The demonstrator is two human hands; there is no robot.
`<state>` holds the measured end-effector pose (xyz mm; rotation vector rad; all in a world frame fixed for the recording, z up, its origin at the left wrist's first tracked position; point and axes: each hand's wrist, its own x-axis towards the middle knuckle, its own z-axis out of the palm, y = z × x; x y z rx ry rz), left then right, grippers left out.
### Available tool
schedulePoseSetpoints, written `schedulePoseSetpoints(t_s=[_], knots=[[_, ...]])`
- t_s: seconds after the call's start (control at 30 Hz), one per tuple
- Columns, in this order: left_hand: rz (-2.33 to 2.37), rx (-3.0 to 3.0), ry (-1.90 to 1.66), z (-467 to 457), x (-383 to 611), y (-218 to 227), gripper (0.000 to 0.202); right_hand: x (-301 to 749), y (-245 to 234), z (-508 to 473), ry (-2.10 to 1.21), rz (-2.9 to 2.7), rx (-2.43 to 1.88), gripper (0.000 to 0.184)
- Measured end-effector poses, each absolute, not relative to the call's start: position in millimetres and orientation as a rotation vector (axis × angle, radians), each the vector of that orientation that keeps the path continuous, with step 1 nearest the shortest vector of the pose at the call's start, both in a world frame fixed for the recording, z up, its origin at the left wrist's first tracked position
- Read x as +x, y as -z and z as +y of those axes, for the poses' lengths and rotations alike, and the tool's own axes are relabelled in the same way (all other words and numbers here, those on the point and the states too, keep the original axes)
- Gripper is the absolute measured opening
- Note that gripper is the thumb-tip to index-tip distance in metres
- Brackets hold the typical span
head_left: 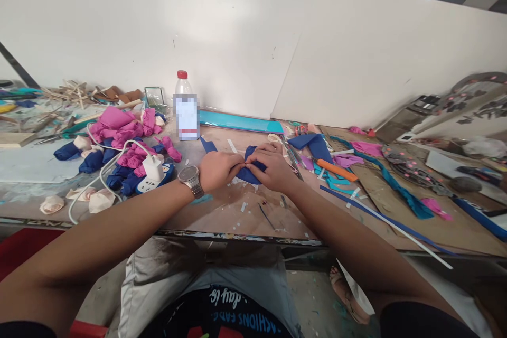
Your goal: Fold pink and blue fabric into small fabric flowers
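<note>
Blue cloth [249, 176] was at mid-view over the table [222, 216], between both hands; contact with the tabletop could not be told. Left hand [222, 171], watch [191, 179] at its wrist, had its grip pinched on the cloth from 9 o'clock. Right hand [273, 166] had its grip closed on it from 3 o'clock, thumb near the left fingertips. Around the cloth: bottle [182, 86] with red cap at 10 o'clock, blue scrap [312, 143] at 2, orange handle [336, 170] at 3, white strip [400, 231] at 4, power strip [147, 187] at 9, beside bunched pink pieces [119, 132].
</note>
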<state>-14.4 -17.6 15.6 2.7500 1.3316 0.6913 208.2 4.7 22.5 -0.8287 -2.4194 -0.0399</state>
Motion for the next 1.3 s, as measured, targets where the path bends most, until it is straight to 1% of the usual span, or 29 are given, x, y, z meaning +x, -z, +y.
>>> schedulePoseSetpoints(t_s=[0.37,0.57,0.8,1.3], knots=[[1.262,2.766,-0.744,-18.8,-12.9,-14.1,0.033,205.9,-27.4,0.2,-0.017,-2.495,-0.883,0.020],[1.312,2.708,-0.771,-18.2,-13.6,-12.4,0.026,208.1,-24.4,2.9,0.005,-2.468,-0.859,0.016],[1.303,2.685,-0.752,-20.0,-11.9,-15.2,0.025,208.4,-25.9,2.8,0.062,-2.505,-0.830,0.017],[1.279,2.568,-0.799,-17.3,-14.9,-14.5,0.020,212.0,-22.3,7.3,0.050,-2.470,-0.807,0.016]])
